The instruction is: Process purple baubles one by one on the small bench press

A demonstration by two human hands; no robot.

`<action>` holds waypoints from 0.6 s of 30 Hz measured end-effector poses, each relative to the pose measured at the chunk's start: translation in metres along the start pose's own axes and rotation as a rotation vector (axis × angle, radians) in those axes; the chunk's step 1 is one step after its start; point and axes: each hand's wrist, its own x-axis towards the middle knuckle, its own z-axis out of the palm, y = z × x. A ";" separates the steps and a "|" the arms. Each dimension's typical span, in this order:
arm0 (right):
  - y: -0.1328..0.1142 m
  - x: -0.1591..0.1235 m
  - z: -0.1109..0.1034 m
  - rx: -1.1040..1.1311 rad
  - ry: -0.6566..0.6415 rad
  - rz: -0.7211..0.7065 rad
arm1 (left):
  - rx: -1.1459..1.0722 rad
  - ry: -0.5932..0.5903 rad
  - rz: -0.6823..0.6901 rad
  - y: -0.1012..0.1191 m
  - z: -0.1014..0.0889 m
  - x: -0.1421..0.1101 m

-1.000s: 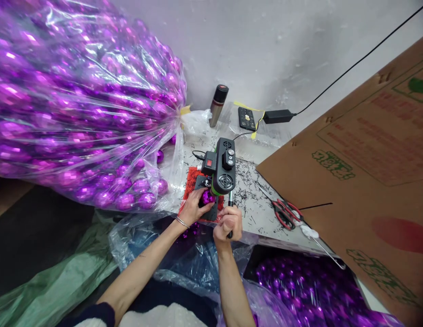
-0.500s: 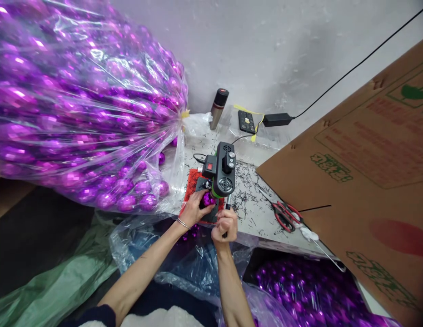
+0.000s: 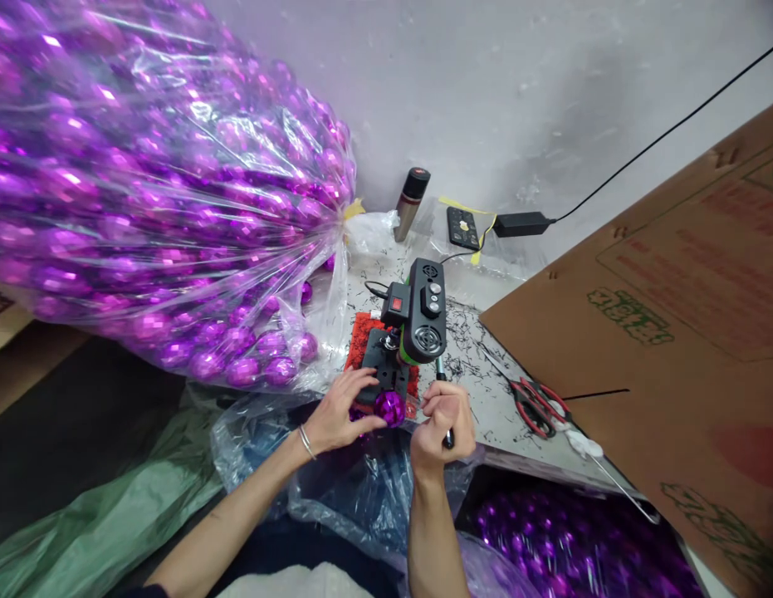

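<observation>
A small black and green bench drill (image 3: 420,314) stands on a red mat (image 3: 361,336) on the speckled white table (image 3: 486,399). My left hand (image 3: 344,409) grips a faceted purple ball (image 3: 389,408) just in front of the drill's base, at the table's near edge. My right hand (image 3: 444,415) is closed round the drill's black lever handle (image 3: 442,374), to the right of the ball. A bracelet circles my left wrist.
A huge clear bag of purple balls (image 3: 155,191) fills the left. More purple balls lie in a bag (image 3: 566,540) at lower right. Red-handled scissors (image 3: 539,403), a cardboard sheet (image 3: 672,332), a flask (image 3: 411,203), a remote (image 3: 462,227) and a power adapter (image 3: 521,223) surround the drill.
My left hand has drawn the purple ball out from under the drill head toward me. My right hand stays closed on the lever. The view has shifted slightly.
</observation>
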 end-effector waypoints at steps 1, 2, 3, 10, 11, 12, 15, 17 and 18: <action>0.002 -0.003 0.000 -0.002 -0.006 0.000 | 0.022 0.041 -0.028 -0.002 -0.012 0.007; 0.003 -0.005 -0.001 0.000 -0.011 0.000 | 0.060 0.095 -0.074 -0.007 -0.026 0.020; 0.004 -0.006 -0.001 0.002 -0.012 -0.002 | 0.119 0.140 -0.130 -0.014 -0.039 0.037; 0.004 -0.007 -0.001 -0.039 -0.031 -0.029 | 0.630 -0.015 -0.648 -0.079 -0.103 0.155; 0.004 -0.008 -0.001 -0.041 -0.030 -0.031 | 0.674 -0.051 -0.664 -0.083 -0.105 0.158; 0.005 -0.008 -0.001 -0.039 -0.028 -0.034 | 0.709 -0.081 -0.670 -0.086 -0.107 0.159; 0.006 -0.010 -0.001 -0.024 -0.024 -0.041 | 0.734 -0.139 -0.708 -0.086 -0.108 0.153; 0.007 -0.010 -0.001 -0.022 -0.026 -0.045 | 0.637 -0.104 -0.727 -0.083 -0.110 0.148; 0.007 -0.010 -0.001 -0.025 -0.029 -0.046 | 0.546 -0.056 -0.726 -0.081 -0.111 0.146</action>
